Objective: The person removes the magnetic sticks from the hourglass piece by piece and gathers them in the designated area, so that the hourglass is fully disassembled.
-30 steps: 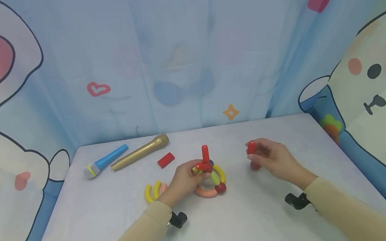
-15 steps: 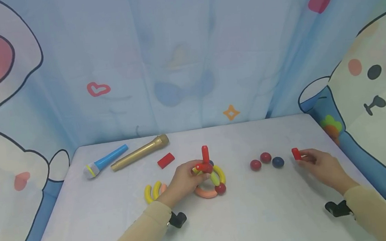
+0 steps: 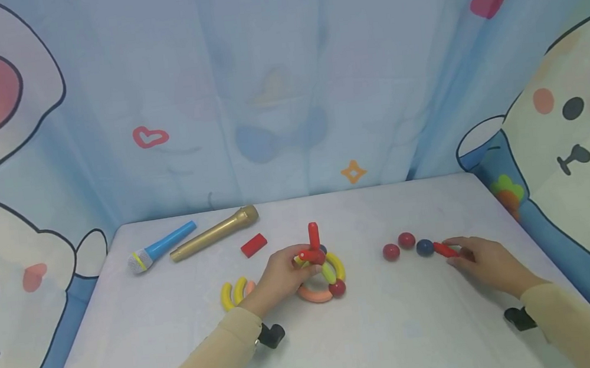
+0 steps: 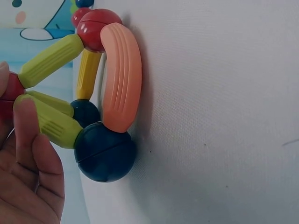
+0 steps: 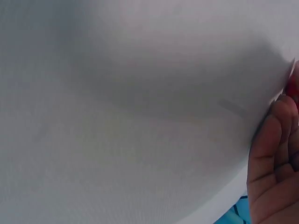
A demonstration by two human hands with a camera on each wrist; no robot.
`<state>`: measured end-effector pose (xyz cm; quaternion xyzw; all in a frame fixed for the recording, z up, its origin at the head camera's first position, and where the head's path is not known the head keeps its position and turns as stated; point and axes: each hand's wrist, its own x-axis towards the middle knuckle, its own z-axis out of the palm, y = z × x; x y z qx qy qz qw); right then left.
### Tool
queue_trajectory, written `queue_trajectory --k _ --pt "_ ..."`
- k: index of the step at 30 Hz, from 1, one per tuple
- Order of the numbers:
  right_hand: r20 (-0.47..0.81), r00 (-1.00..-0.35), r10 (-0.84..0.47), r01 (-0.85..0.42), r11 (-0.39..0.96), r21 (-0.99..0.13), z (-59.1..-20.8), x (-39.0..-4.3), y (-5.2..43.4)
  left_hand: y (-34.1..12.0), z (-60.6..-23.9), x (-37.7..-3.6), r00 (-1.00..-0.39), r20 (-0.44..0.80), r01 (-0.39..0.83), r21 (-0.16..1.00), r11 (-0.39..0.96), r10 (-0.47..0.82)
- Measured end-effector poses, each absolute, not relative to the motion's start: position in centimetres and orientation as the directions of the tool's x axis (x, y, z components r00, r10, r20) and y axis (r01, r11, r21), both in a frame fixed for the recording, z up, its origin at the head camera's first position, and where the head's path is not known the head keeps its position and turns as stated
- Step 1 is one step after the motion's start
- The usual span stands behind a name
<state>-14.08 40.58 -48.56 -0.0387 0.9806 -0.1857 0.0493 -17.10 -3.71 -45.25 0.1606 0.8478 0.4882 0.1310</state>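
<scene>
My left hand (image 3: 285, 274) holds a ball-and-stick magnetic toy structure at its top red ball (image 4: 13, 91). Light green rods (image 4: 51, 60) slope down from that ball to a ring of balls and curved rods, among them an orange curved rod (image 4: 122, 77) and a dark blue ball (image 4: 105, 151). One red rod (image 3: 313, 235) stands upright on top, and another points sideways. Farther right, my right hand (image 3: 489, 266) pinches a red rod (image 3: 444, 249), whose far end touches a loose blue ball (image 3: 424, 248). The right wrist view catches only a sliver of red by the fingers.
Two loose red balls (image 3: 406, 240) lie left of the blue one. Blue (image 3: 169, 239) and gold (image 3: 214, 234) toy microphones lie at the back left, near a red block (image 3: 254, 245). Yellow curved rods (image 3: 227, 296) sit beside the left forearm, partly hidden.
My right hand has carried the red rod rightward from above the loose balls, then lowered and tilted it against the blue ball. The left hand and structure stay in place.
</scene>
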Motion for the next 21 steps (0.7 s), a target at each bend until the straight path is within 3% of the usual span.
queue_trajectory --k 21 --pt "-0.153 -0.988 0.024 0.066 0.959 -0.275 -48.38 -14.65 40.16 -3.7 -45.25 -16.88 -0.909 -0.065 0.145 0.876 0.459 0.411"
